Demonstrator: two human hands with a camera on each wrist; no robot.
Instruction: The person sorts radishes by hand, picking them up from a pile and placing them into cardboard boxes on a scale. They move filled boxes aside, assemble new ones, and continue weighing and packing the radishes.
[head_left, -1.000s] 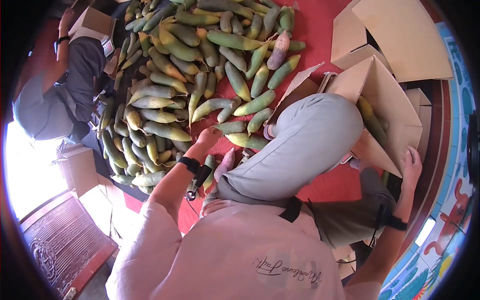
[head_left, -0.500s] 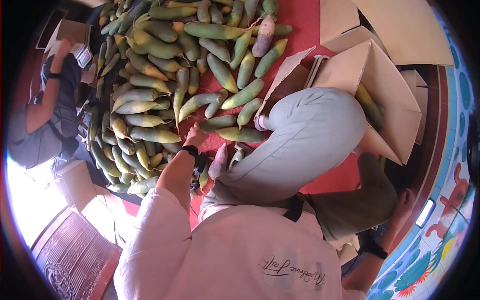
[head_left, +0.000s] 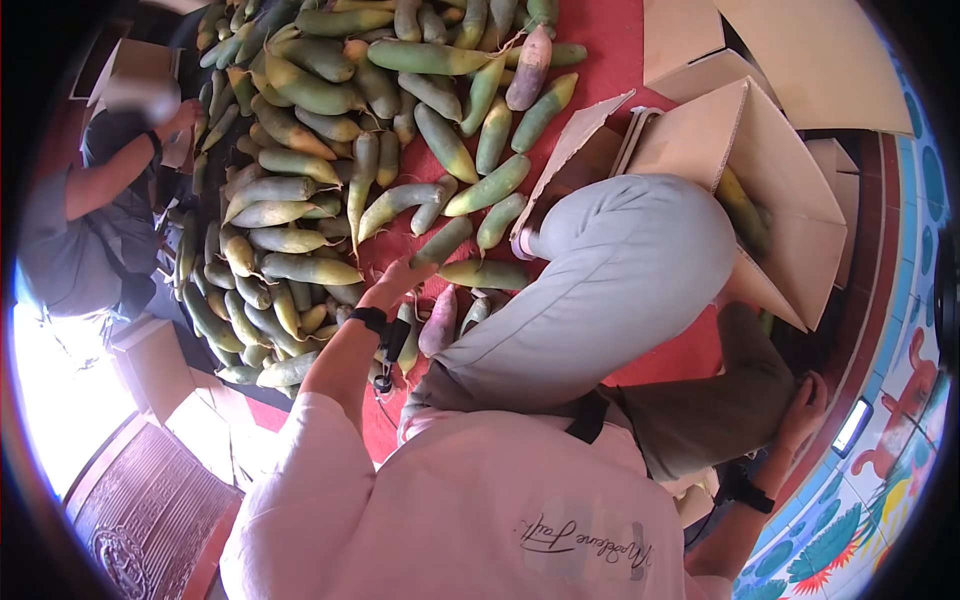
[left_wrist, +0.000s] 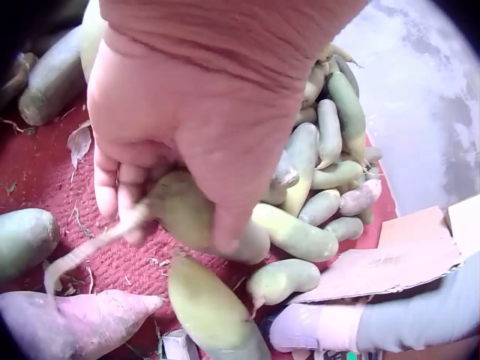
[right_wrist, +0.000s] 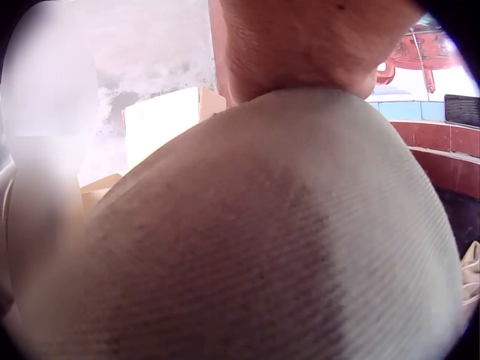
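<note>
My left hand [head_left: 398, 278] grips a green radish [head_left: 443, 241] over the red cloth, with the thumb along one side and fingers curled round the other. In the left wrist view the radish's thin pale root [left_wrist: 90, 251] trails out below the fingers. A pinkish-purple radish [head_left: 438, 325] and another green radish [head_left: 485, 274] lie close by. On the right, my right hand [head_left: 803, 405] rests against my bent knee [head_left: 755, 385] and holds nothing. The right wrist view shows the heel of that hand [right_wrist: 307, 49] above the trouser knee, its fingers hidden.
A large pile of green radishes [head_left: 295, 185] spreads over the red cloth [head_left: 615, 45] to the left. An open cardboard box [head_left: 795, 195] with radishes inside stands beyond my raised knee. Another person [head_left: 95, 215] sits at far left. A carved wooden piece [head_left: 150, 505] stands lower left.
My left hand has taken hold of the green radish, whose far end now tilts away from me. My right hand has moved from the box's edge down to my knee.
</note>
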